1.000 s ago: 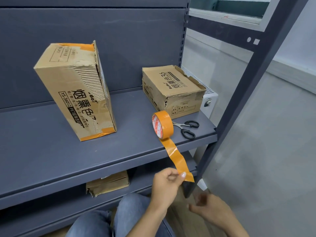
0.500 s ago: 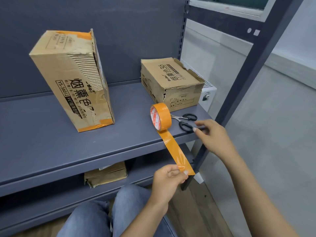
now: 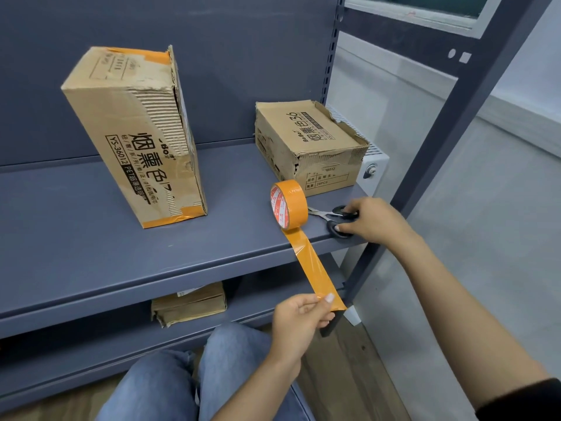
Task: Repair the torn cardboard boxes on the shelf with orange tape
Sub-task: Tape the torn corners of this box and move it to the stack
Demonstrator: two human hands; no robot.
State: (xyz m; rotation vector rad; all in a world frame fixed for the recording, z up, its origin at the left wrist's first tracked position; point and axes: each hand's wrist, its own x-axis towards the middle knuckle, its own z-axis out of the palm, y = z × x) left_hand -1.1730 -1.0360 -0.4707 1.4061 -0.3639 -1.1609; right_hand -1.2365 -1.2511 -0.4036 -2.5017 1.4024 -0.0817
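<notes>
Head view: we see the orange tape roll [image 3: 288, 205] standing on edge near the front of the shelf [image 3: 91, 244], with a strip [image 3: 312, 265] drawn down over the lip. The left hand [image 3: 299, 320] pinches the strip's free end between thumb and fingers. The right hand [image 3: 375, 221] rests on the scissors [image 3: 337, 221], fingers curled onto the black handles; we cannot tell whether they pass through the loops.

Progress, as we judge it: the tall box [image 3: 136, 132] carries orange tape along its top edge and bottom corner, though bare corrugation shows on its face. The small box [image 3: 309, 147] has a ragged torn front edge and no tape. The strip is uncut.

Unclear: the third box [image 3: 188, 303] on the lower shelf is mostly shadowed; its damage is unreadable. The scissor blades are partly hidden behind the roll.
</notes>
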